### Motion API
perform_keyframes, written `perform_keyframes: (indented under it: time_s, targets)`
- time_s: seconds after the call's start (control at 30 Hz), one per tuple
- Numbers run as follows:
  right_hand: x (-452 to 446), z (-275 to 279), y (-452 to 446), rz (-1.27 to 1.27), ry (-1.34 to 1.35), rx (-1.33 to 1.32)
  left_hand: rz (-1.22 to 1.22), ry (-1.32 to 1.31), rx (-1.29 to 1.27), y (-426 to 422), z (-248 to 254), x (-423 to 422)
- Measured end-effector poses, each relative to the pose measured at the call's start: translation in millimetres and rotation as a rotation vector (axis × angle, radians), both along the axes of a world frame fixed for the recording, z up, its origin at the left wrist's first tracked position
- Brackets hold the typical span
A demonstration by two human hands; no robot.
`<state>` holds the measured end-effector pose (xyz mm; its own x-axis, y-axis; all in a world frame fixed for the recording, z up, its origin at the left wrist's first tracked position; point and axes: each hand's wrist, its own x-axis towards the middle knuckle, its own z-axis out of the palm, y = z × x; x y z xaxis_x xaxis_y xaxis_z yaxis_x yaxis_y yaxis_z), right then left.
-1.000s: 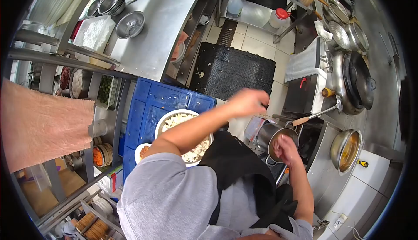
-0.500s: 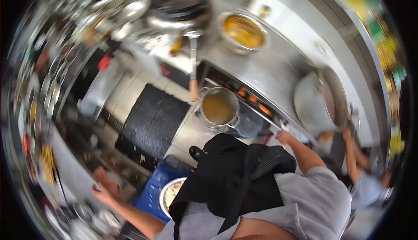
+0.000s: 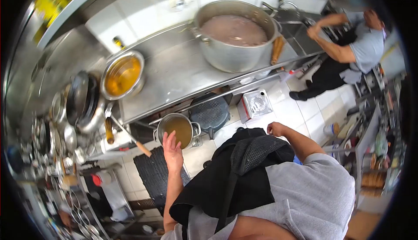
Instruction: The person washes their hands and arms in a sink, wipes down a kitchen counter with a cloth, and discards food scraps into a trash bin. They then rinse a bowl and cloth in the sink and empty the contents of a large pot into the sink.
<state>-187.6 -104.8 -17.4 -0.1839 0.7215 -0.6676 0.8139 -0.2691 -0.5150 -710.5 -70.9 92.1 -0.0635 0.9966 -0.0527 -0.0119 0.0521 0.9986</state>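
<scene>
My left hand point(image 3: 173, 150) is raised in front of the pot of brownish liquid point(image 3: 183, 125), with its fingers stretched out and nothing in it. This two-handled metal pot stands low beside the counter, and my hand overlaps its near edge in view. At the right side of my body, my right hand point(image 3: 275, 130) hangs with curled fingers, and no object shows in it. A metal box with a red side point(image 3: 257, 105) is the nearest thing beyond that hand, down on the floor.
The steel counter point(image 3: 167, 76) carries a large pot point(image 3: 233, 59) and a bowl of orange liquid point(image 3: 124, 76). A long-handled utensil point(image 3: 130, 137) juts out at left. A co-worker point(image 3: 344, 52) stands by the sink point(image 3: 300, 37). A black mat point(image 3: 154, 174) lies on the tiles.
My view and body have turned to the right, bringing the large pot and the co-worker further into view. My left hand has come from the far left to in front of the small pot.
</scene>
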Motion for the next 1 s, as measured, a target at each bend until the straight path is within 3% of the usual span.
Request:
perform_keyframes:
  time_s: [0.13,0.2,0.23,0.27,0.3,0.53,0.63,0.87,1.0]
  targets:
    - [71,-38,-41,-0.449,0.122,-0.156,-0.112,-0.008,-0.055,6,-4,51]
    - [104,-53,-55,-0.479,0.126,-0.171,-0.212,0.001,-0.194,0,-18,73]
    - [119,-56,-60,-0.318,0.037,-0.073,-0.235,0.013,-0.186,-4,-17,88]
    - [133,-63,-62,-0.499,0.124,-0.225,-0.235,0.064,-0.316,-8,-13,105]
    - [151,-74,-63,-0.518,0.164,-0.248,-0.232,0.12,-0.448,-10,-12,122]
    - [252,-113,-70,-0.764,0.273,-0.13,-0.312,0.513,-0.477,9,-30,208]
    - [292,-124,-73,-0.864,0.249,-0.145,-0.511,0.732,-0.441,31,-27,213]
    - [338,-177,-73,-0.685,-0.135,0.25,-0.398,0.748,-0.564,53,-13,211]
    - [330,-184,-50,-0.657,0.043,0.164,-0.43,0.72,-0.555,45,-22,206]
